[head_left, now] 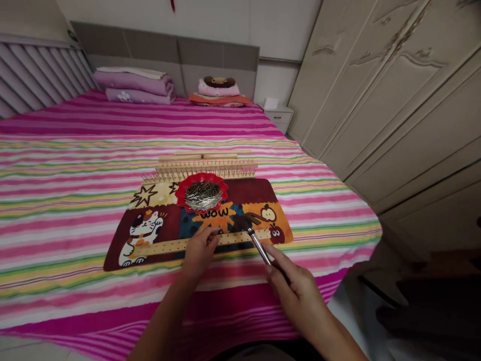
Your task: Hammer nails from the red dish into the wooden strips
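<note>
Our right hand [298, 286] is wrapped around the handle of a hammer [259, 247] — its head beside a dotted wooden strip [161, 247]. Our left hand [199, 253] curls its fingers at the strip's middle; we cannot tell whether they pinch anything. The strip crosses a patterned mat [252, 192], nearer us than a red bowl [181, 195] of nails [203, 196].

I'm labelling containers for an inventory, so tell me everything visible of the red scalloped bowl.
The red scalloped bowl looks like glossy plastic, with a wavy, petal-like rim. It stands upright on the multicoloured patterned mat, near the black WOW lettering, and holds a heap of thin, metallic nails. Neither the left hand nor the right hand touches it.
</note>
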A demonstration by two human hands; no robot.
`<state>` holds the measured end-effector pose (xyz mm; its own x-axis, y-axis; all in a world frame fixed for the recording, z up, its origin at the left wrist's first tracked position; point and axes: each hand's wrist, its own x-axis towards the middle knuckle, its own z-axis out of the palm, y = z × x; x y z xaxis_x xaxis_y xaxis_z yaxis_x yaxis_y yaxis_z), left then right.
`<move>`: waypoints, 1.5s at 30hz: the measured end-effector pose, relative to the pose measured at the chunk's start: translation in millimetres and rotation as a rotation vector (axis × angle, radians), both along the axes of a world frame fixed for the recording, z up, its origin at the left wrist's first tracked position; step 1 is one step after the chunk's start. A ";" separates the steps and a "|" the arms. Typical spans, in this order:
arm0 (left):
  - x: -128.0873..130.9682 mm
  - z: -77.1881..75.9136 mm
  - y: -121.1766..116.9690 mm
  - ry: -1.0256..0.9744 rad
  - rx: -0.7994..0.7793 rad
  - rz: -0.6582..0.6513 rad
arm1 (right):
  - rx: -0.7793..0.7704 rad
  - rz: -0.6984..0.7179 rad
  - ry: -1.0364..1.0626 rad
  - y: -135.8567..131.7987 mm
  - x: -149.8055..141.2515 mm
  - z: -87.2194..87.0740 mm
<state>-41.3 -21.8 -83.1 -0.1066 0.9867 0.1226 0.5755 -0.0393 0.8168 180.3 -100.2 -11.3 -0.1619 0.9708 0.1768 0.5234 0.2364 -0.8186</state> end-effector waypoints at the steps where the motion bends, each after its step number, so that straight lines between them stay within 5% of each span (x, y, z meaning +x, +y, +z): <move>1: -4.1 4.3 3.1 0.013 0.011 0.016 | -0.001 -0.018 0.006 -2.4 3.8 -2.2; 7: -25.3 35.7 51.5 0.360 0.114 0.150 | 0.004 -0.111 -0.011 -11.4 21.4 -10.2; 13: -24.2 36.1 99.6 0.646 -0.165 0.054 | -0.054 -0.127 0.004 -14.1 27.8 -16.3; 23: -30.8 38.8 101.9 0.617 -0.161 0.036 | -0.082 -0.125 0.057 -12.0 26.8 -18.4; 27: -37.7 40.0 101.0 0.380 -0.056 0.093 | -0.054 -0.134 0.030 -12.3 26.4 -17.6; 35: -40.7 57.8 78.0 -0.560 -0.082 0.180 | -0.095 -0.111 0.026 -17.0 24.3 -20.6; 39: -32.8 60.5 40.4 -0.657 -0.122 0.161 | -0.085 -0.118 0.053 -19.2 23.6 -18.4; 45: -17.7 32.1 -0.8 -0.632 -0.217 0.169 | -0.112 -0.099 0.063 -21.3 21.8 -16.9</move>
<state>-59.0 -22.7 -51.0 -0.2473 0.9454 -0.2124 -0.0303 0.2115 0.9769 202.1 -121.5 -28.2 -0.0564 0.9957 0.0731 0.4866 0.0914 -0.8688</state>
